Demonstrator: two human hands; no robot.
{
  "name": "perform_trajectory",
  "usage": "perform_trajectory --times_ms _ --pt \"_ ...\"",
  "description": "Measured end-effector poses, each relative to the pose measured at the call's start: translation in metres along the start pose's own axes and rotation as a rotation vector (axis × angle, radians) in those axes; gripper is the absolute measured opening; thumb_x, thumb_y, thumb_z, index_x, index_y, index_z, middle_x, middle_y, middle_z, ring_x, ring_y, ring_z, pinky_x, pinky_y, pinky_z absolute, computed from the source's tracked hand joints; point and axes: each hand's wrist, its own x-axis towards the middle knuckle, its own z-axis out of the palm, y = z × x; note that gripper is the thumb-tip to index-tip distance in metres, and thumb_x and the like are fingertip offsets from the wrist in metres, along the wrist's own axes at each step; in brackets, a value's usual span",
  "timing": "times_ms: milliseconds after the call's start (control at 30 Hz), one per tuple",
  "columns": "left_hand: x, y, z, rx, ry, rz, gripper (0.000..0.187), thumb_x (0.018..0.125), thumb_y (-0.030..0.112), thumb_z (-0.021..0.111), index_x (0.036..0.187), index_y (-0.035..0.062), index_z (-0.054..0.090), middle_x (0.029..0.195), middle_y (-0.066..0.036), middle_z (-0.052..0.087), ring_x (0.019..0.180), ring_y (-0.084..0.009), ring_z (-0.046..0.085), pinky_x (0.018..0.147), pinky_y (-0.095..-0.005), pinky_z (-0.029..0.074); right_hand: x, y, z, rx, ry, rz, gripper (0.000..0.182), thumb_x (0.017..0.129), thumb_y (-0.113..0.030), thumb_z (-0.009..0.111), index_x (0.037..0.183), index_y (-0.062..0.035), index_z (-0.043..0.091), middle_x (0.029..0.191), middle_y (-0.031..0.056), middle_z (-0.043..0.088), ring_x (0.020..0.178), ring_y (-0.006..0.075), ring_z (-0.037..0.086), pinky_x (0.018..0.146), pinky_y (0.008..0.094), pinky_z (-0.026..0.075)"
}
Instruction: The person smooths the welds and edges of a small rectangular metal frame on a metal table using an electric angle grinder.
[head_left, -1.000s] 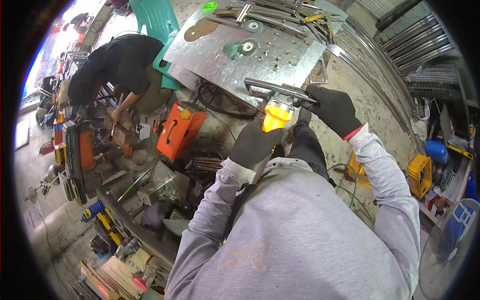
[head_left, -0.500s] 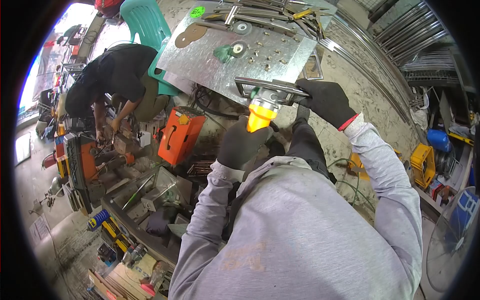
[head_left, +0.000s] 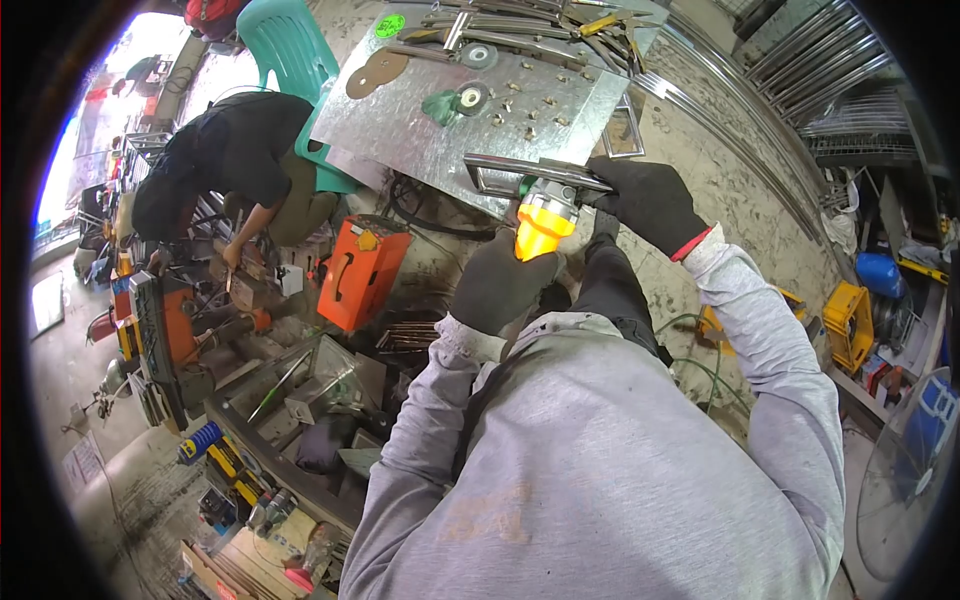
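My left hand, in a black glove, is closed around the body of a yellow angle grinder. The grinder's head lies against the underside of a bent shiny metal tube; its disc is mostly hidden. Gripping the right end of that tube is my gloved right hand, fingers wrapped round it. The tube is held in front of the near edge of a metal-topped table. On the tabletop lie a grinding disc, a second disc and several small metal pieces.
Metal tubes and yellow-handled pliers lie at the table's far side. A co-worker crouches left, near a green chair. An orange machine stands on the floor. Yellow crates and a fan are at right.
My left hand and the grinder have shifted right along the tube, toward my right hand. The tube and my right hand have hardly moved. The co-worker's hands have shifted slightly.
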Motion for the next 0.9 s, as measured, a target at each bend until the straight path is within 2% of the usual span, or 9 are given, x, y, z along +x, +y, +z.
perform_trajectory --times_ms 167,267,333,467,533,667,733,800,900 --pt "0.004 -0.011 0.013 -0.198 -0.032 0.008 0.053 0.089 0.042 0.079 0.109 -0.0064 0.069 0.092 -0.026 0.076 0.089 -0.0409 0.077 0.077 -0.0499 0.057 -0.008 0.003 0.024 0.084 0.028 0.018 0.048 0.094 -0.046 0.080 0.131 -0.0155 0.073 0.100 0.0129 0.079 0.091 0.0367 0.077 0.078 0.0459 0.059" --pt "0.003 -0.025 0.025 -0.201 0.068 0.009 0.051 0.089 0.041 0.080 0.106 -0.0053 0.070 0.087 -0.023 0.075 0.085 -0.0386 0.077 0.075 -0.0483 0.056 -0.009 -0.006 0.025 0.147 0.020 0.069 0.052 0.096 -0.051 0.078 0.132 -0.0150 0.071 0.093 0.0157 0.077 0.086 0.0387 0.076 0.075 0.0488 0.058" --pt "0.003 -0.024 0.022 -0.272 0.034 -0.016 0.046 0.089 0.038 0.082 0.102 -0.0043 0.070 0.082 -0.019 0.074 0.077 -0.0315 0.075 0.071 -0.0456 0.056 -0.008 -0.012 0.022 0.254 0.040 0.097 0.041 0.101 -0.049 0.072 0.117 -0.0107 0.070 0.094 0.0167 0.076 0.089 0.0386 0.075 0.076 0.0505 0.057" --pt "-0.002 -0.020 0.012 -0.374 0.084 -0.018 0.041 0.089 0.034 0.083 0.100 -0.0035 0.069 0.080 -0.014 0.074 0.072 -0.0229 0.072 0.067 -0.0416 0.055 0.006 -0.030 0.004 0.125 0.023 0.107 0.040 0.102 -0.048 0.071 0.114 -0.0100 0.069 0.093 0.0171 0.076 0.089 0.0388 0.075 0.075 0.0509 0.056" --pt "-0.005 -0.022 0.009 -0.383 0.161 0.023 0.035 0.089 0.028 0.084 0.099 -0.0025 0.069 0.080 -0.010 0.073 0.071 -0.0167 0.070 0.065 -0.0379 0.055 0.010 -0.035 -0.006 0.091 -0.013 0.183 0.042 0.100 -0.050 0.074 0.119 -0.0124 0.068 0.089 0.0149 0.076 0.084 0.0393 0.075 0.073 0.0507 0.056" --pt "-0.021 -0.010 -0.008 -0.421 0.203 0.001 0.031 0.090 0.024 0.083 0.101 -0.0016 0.069 0.081 -0.008 0.073 0.072 -0.0148 0.070 0.065 -0.0356 0.055 0.001 -0.026 0.005 0.127 -0.016 0.238 0.045 0.100 -0.049 0.074 0.124 -0.0120 0.069 0.090 0.0155 0.077 0.086 0.0387 0.075 0.075 0.0503 0.057" --pt "-0.035 -0.011 -0.018 -0.444 0.240 0.079 0.027 0.090 0.019 0.082 0.104 -0.0008 0.069 0.079 -0.006 0.072 0.071 -0.0126 0.067 0.065 -0.0335 0.054 -0.007 -0.015 0.017 0.227 0.100 0.239 0.047 0.100 -0.048 0.074 0.129 -0.0128 0.069 0.094 0.0162 0.078 0.086 0.0387 0.076 0.077 0.0503 0.057" --pt "-0.045 -0.026 -0.026 -0.439 0.194 0.088 0.027 0.091 0.014 0.080 0.111 -0.0004 0.070 0.086 -0.004 0.072 0.076 -0.0108 0.067 0.070 -0.0308 0.055 -0.011 -0.008 0.020 0.240 0.081 0.272 0.050 0.099 -0.049 0.074 0.133 -0.0131 0.069 0.095 0.0167 0.078 0.088 0.0385 0.076 0.078 0.0501 0.057" --pt "-0.056 -0.039 -0.034 -0.746 0.092 0.081 0.036 0.091 0.008 0.076 0.125 -0.0004 0.068 0.105 -0.002 0.074 0.092 -0.0091 0.067 0.082 -0.0289 0.054 -0.015 -0.002 0.022 0.266 0.059 0.301 0.053 0.097 -0.050 0.076 0.134 -0.0130 0.069 0.095 0.0176 0.078 0.089 0.0384 0.076 0.079 0.0496 0.057"
